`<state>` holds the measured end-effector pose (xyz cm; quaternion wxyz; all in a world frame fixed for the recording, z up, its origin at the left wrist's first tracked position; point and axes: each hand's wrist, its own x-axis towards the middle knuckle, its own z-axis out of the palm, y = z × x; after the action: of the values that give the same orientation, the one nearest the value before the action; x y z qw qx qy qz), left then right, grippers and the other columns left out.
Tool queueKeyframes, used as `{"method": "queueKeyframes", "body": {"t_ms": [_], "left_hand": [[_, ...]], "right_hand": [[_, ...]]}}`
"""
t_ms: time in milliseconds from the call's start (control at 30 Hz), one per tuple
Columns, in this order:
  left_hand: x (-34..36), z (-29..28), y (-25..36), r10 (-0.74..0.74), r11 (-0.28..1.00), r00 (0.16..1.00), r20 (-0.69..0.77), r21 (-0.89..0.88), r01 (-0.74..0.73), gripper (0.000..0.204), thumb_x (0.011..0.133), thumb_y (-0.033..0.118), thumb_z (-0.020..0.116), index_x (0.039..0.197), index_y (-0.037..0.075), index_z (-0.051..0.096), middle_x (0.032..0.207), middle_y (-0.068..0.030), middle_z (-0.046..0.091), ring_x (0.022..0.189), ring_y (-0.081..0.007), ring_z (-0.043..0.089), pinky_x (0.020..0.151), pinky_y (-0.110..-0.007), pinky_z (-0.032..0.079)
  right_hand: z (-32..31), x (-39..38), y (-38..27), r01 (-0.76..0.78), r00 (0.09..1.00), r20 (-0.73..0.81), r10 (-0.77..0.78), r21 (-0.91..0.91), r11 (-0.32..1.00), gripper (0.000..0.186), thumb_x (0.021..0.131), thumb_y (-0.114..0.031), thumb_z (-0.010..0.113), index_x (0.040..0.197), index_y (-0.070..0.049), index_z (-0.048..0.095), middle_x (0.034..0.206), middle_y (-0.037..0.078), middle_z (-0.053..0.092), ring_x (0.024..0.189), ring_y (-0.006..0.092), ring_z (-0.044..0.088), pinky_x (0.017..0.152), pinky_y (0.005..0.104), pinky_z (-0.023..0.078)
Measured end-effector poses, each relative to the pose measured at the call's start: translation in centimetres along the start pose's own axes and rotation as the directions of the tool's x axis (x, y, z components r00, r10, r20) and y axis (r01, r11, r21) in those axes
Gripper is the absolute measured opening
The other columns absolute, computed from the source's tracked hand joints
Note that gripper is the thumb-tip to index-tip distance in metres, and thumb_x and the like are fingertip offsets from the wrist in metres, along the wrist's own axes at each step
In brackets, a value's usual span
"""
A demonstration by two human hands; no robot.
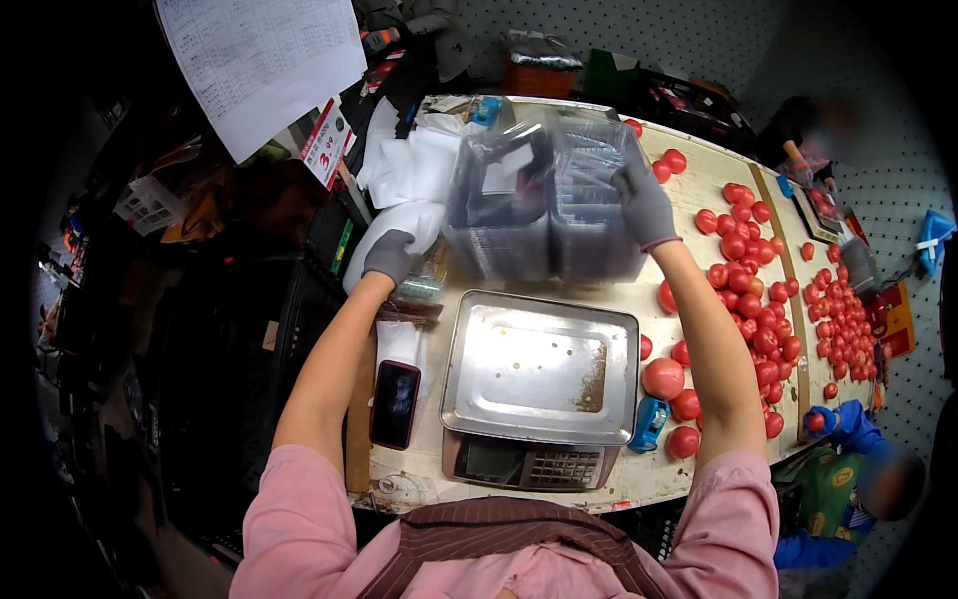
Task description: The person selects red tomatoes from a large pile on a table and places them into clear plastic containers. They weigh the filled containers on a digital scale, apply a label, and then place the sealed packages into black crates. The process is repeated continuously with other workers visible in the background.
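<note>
My right hand, in a grey glove, grips the right side of a stack of clear plastic boxes; both are smeared by motion. A second box stack stands beside it on the left. My left hand, also gloved in grey, has its fingers curled at the edge of a white soft sheet; its fingertips are partly hidden. Nearer to me sits a scale with a bare, speckled metal pan and a keypad at its front. A dark phone lies left of the scale.
Loose tomatoes cover the table's right side, with more beyond a wooden strip. A blue tape dispenser touches the scale's right side. Black crates stand at left. A person in blue sleeves holds a tomato at right.
</note>
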<state>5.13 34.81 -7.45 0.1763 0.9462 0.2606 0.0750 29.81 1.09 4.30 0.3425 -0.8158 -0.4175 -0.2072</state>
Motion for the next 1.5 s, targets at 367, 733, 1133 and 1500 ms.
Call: {"method": "queueKeyframes", "body": {"t_ms": [367,733,1133,1500], "left_hand": [[1.6,-3.5,-5.6,-0.064,0.987,0.807,-0.587,-0.157,-0.036,0.022,0.081,0.025,0.068,0.088,0.004,0.070,0.088,-0.0168,0.066,0.084,-0.0311,0.065,0.073,-0.038,0.050],[-5.2,-16.6,11.4,0.115,0.825,0.974,-0.196,-0.526,-0.204,0.043,0.088,0.021,0.058,0.124,-0.003,0.054,0.092,-0.0137,0.066,0.067,-0.0139,0.063,0.052,-0.026,0.052],[-13.4,6.8,28.2,0.184,0.603,0.710,0.680,-0.648,0.465,0.072,0.087,0.022,0.061,0.143,0.001,0.020,0.108,-0.0219,0.054,0.069,-0.0319,0.068,0.059,-0.035,0.059],[-16.6,0.5,24.3,0.721,0.585,0.589,0.366,0.134,-0.800,0.073,0.074,0.036,0.074,0.134,0.006,0.044,0.131,-0.0188,0.049,0.116,-0.0324,0.052,0.096,-0.043,0.043]], "right_hand": [[-13.7,-7.6,-13.3,0.299,0.951,-0.081,-0.298,0.004,0.954,0.013,0.078,0.001,0.062,0.089,-0.005,0.060,0.079,0.011,0.059,0.074,0.0292,0.057,0.065,0.0373,0.046],[-9.7,-30.5,-15.7,0.299,0.920,0.263,-0.291,0.012,0.954,0.020,0.074,-0.013,0.057,0.093,-0.011,0.063,0.078,0.002,0.051,0.072,0.0196,0.052,0.063,0.0329,0.043],[-11.3,-33.3,-18.8,0.155,0.981,0.105,-0.166,0.103,0.982,0.021,0.074,-0.014,0.066,0.094,-0.009,0.062,0.082,0.006,0.055,0.078,0.0243,0.054,0.076,0.0378,0.044],[-14.2,-34.8,-18.4,-0.055,0.983,-0.172,0.064,0.053,0.997,0.017,0.072,-0.007,0.069,0.087,-0.007,0.063,0.077,0.006,0.055,0.074,0.0252,0.054,0.069,0.0367,0.043]]}}
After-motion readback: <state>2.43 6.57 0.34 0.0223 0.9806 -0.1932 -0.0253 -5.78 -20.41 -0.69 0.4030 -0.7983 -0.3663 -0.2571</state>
